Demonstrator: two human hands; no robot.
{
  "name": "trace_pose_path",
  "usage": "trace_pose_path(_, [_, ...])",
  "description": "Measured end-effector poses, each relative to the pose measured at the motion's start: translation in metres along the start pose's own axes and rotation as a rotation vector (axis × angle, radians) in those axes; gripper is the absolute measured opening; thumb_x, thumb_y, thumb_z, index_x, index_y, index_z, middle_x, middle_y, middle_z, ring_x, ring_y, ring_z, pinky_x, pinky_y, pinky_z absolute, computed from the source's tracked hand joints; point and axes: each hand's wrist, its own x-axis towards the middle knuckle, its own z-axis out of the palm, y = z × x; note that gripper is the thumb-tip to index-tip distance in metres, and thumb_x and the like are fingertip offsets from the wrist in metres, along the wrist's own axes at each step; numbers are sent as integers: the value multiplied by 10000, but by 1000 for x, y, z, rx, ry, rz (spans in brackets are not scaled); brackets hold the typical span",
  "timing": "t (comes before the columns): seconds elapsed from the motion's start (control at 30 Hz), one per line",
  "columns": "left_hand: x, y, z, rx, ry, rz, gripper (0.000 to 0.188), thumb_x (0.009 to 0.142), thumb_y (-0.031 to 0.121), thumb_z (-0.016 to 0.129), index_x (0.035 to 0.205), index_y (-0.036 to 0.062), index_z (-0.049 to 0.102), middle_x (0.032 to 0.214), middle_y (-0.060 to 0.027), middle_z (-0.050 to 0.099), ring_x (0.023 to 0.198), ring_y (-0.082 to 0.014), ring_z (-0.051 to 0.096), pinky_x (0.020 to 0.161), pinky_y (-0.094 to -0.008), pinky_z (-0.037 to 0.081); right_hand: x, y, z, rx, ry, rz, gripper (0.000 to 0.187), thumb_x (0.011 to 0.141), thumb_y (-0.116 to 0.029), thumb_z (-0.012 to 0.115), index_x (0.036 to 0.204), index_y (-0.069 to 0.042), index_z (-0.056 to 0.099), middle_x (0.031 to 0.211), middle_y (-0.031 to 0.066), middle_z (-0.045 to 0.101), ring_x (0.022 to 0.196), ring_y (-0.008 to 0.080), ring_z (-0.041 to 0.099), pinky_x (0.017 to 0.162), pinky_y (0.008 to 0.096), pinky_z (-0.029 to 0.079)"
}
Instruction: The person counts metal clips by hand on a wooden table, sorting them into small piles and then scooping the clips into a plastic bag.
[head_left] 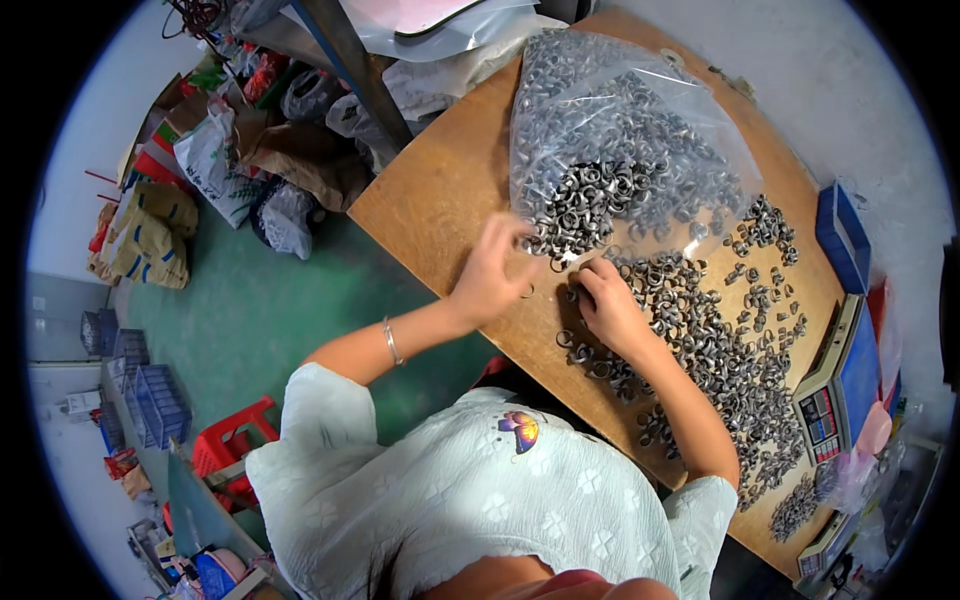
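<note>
Many small grey metal rings [700, 340] lie heaped across the wooden table [440, 190]. More rings [590, 205] spill from the mouth of a large clear plastic bag [640, 110] at the far side. My left hand [495, 270] hovers by the table's near left edge, beside the spilled rings; motion smears its fingers, and a loose ring [527, 291] shows just below them. Just to its right, my right hand [608, 300] is closed in a pinch at the heap's left border. Whatever its fingertips hold is too small and hidden to make out.
A scale with a keypad [822, 420] and a blue bin [843, 235] stand along the table's right side. Bags and sacks [270, 150] are piled beyond the green floor [240, 290] at far left. A red plastic stool [230, 440] is at lower left.
</note>
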Motion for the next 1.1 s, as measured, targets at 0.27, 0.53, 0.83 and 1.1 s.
trace_pose_path(0.27, [-29, -12, 7, 201, -402, 190, 289, 787, 54, 658, 1063, 1, 589, 1088, -165, 521, 1000, -336, 511, 836, -377, 455, -11, -18, -3, -197, -55, -95, 356, 722, -20, 648, 1063, -1, 549, 1063, 144, 521, 1025, 316, 478, 886, 403, 395])
trace_pose_path(0.53, [-33, 11, 34, 27, -327, 125, 369, 810, 33, 626, 1164, -7, 529, 1118, -170, 525, 1028, -350, 499, 880, -402, 433, -33, -11, -11, -38, -73, -142, 235, 747, 26, 608, 976, -15, 578, 1015, 124, 563, 962, 300, 535, 841, 377, 420])
trace_pose_path(0.83, [-34, 37, 48, 146, -526, 237, 1169, 536, 445, 826, 1436, -2, 228, 1475, -283, 171, 1349, -482, 184, 1111, -530, 199, -92, -28, -17, -324, 59, 255, 1060, 604, -550, 760, 1377, 27, 319, 1432, 236, 301, 1350, 414, 245, 1070, 552, 202])
trace_pose_path(1.1, [-9, 25, 67, -18, -676, 356, 946, 616, 355, 819, 1397, 77, 364, 1422, -223, 313, 1288, -442, 313, 1069, -524, 292, -120, -33, 0, -422, 183, 381, 1055, 565, -552, 784, 1361, 3, 370, 1450, 248, 281, 1356, 438, 236, 1055, 563, 213])
